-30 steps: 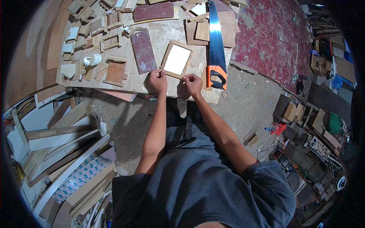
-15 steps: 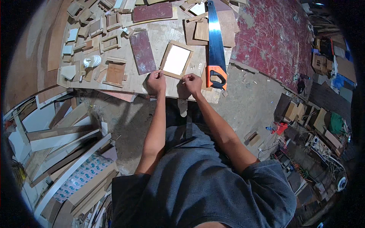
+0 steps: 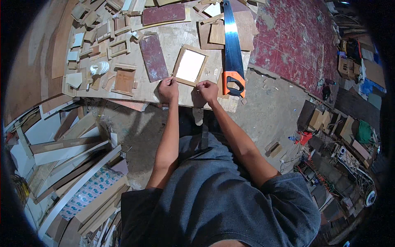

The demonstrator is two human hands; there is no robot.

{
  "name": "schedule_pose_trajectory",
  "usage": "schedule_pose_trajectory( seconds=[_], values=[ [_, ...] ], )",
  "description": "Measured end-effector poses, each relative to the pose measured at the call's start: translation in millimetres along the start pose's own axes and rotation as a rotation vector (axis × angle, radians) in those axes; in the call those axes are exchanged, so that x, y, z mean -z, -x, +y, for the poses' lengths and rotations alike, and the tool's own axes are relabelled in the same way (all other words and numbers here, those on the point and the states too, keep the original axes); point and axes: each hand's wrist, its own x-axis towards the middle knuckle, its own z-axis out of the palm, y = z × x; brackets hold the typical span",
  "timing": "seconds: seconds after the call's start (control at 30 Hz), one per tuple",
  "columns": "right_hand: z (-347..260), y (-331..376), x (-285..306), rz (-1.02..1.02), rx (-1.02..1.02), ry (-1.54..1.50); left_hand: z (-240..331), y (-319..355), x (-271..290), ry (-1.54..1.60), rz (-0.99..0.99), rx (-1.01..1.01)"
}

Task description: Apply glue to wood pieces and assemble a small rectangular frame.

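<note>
A small wooden frame with a white centre [image 3: 190, 66] lies on the low work board [image 3: 181, 37]. My left hand [image 3: 168, 89] pinches the frame's near left corner. At the near right corner sits my right hand [image 3: 207, 90], its fingers curled and fingertips touching the frame's edge. A dark red rectangular panel [image 3: 153, 57] lies just left of the frame. A hand saw [image 3: 233, 49] with an orange and black handle lies just right of my right hand.
Many small wooden frames and offcuts [image 3: 103, 37] cover the board's left and far part. A white roll [image 3: 98, 68] sits among them. Long planks and boards [image 3: 70, 156] are stacked on the floor at left. Clutter and boxes [image 3: 329, 123] lie at right.
</note>
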Motion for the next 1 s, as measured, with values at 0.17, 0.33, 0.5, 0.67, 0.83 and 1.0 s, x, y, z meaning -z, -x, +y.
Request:
schedule_pose_trajectory(
  seconds=[0.17,0.33,0.5,0.67,0.83,1.0],
  values=[
    [-8.8,4.1,-0.2,-0.025,-0.022,-0.023,-1.6,-2.6,3.5,-0.021,-0.046,0.002],
    [-5.5,2.6,1.7,-0.023,-0.027,0.005,15.1,3.0,3.8,0.004,-0.021,0.042],
    [-2.8,3.1,0.4,0.011,0.004,-0.037,26.4,5.9,7.3,-0.001,-0.034,0.047],
    [-8.7,7.4,-1.8,0.024,0.007,0.048,24.2,5.3,13.3,-0.082,-0.078,0.084],
    [-1.2,5.8,-0.4,0.056,0.042,0.084,26.3,6.1,11.5,-0.099,-0.097,0.094],
    [-2.7,7.5,-6.0,0.063,0.046,0.025,16.9,-1.5,9.4,-0.064,-0.06,0.087]
  ],
)
